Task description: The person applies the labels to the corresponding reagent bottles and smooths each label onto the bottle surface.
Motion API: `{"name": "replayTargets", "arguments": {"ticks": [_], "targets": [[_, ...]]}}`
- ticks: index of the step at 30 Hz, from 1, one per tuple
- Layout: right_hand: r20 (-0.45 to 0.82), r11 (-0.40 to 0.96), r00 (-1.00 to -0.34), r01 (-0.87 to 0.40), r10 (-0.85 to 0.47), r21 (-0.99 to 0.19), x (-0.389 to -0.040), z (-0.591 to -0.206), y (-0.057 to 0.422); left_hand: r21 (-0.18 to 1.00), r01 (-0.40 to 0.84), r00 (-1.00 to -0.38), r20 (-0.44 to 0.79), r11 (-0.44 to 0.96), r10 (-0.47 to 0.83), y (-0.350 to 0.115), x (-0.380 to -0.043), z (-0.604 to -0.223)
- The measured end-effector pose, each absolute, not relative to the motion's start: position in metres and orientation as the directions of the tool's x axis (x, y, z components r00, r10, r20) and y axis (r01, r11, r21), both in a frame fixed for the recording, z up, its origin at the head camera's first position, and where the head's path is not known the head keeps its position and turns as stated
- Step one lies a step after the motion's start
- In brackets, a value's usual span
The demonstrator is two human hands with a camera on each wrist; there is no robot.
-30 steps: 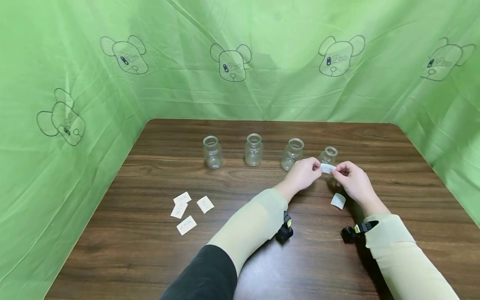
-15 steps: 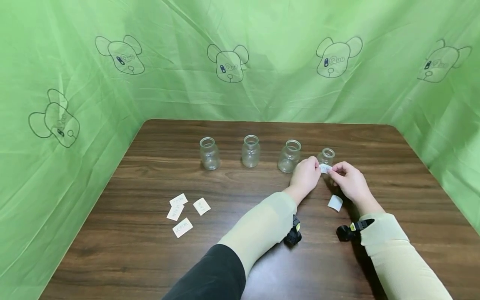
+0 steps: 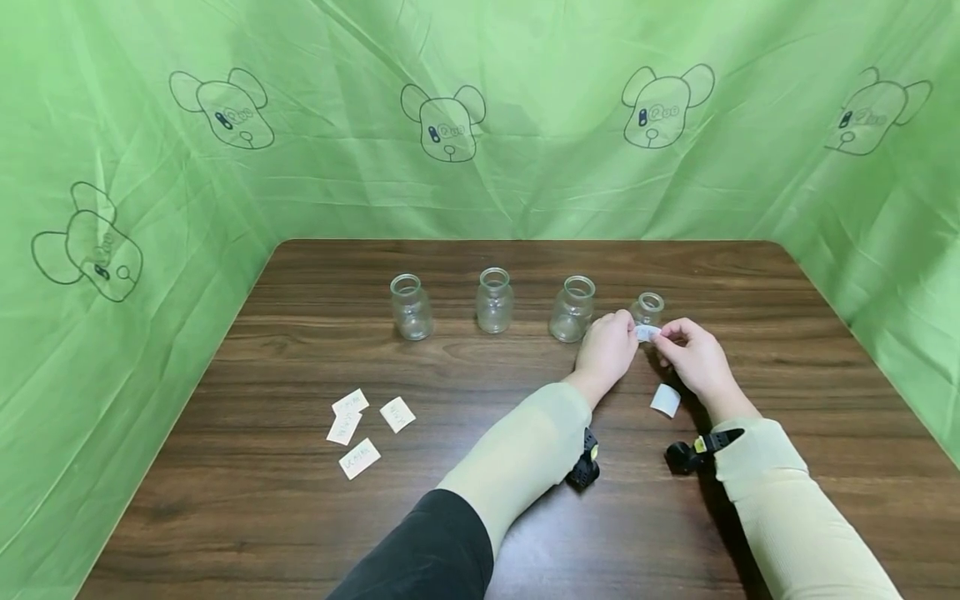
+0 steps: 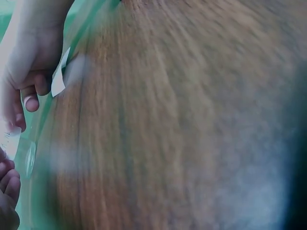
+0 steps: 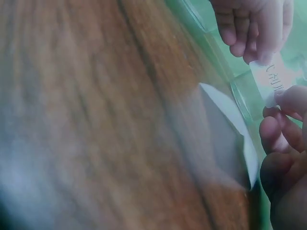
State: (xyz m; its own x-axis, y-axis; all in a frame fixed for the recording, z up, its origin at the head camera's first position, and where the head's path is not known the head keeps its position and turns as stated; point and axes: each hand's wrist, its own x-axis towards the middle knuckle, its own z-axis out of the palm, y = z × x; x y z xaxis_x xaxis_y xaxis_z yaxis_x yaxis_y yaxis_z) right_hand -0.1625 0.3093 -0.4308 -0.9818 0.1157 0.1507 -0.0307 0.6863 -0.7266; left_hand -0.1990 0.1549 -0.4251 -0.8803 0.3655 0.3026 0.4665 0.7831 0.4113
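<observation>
In the head view a small white label is stretched between both hands, against or just before the front of the smallest glass jar; contact is hard to judge. My left hand pinches its left end and my right hand pinches its right end. Handwriting shows on the label in the right wrist view. A curled piece of white paper lies on the table just below the right hand. My left hand partly hides the space between the two right-hand jars.
Three larger open glass jars, the left one, the middle one and the right one, stand in a row. Several white labels with writing, one nearest the front, lie on the brown wooden table. A green cloth hangs behind.
The left hand has come slightly nearer the right, and the label between them has moved close to the smallest jar's front. The whole view has shifted a little.
</observation>
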Motion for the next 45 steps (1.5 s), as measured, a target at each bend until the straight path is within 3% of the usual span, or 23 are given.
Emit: {"name": "replayTargets", "arguments": {"ticks": [8, 17, 27, 45], "targets": [[0.152, 0.684, -0.977, -0.008, 0.151, -0.730, -0.164, -0.431, 0.309, 0.474, 0.449, -0.890, 0.310, 0.757, 0.333, 0.157, -0.200, -0.429], [0.261, 0.846, -0.962, -0.071, 0.082, -0.528, -0.168, -0.428, 0.306, 0.525, 0.386, -0.919, 0.288, 0.758, 0.269, 0.157, -0.196, -0.426], [0.297, 0.823, -0.955, -0.156, 0.016, -0.546, -0.175, -0.426, 0.307, 0.554, 0.378, -0.924, 0.271, 0.742, 0.269, 0.158, -0.195, -0.424], [0.337, 0.869, -0.940, -0.211, -0.055, -0.448, -0.178, -0.419, 0.313, 0.566, 0.388, -0.922, 0.250, 0.728, 0.297, 0.158, -0.202, -0.428]]}}
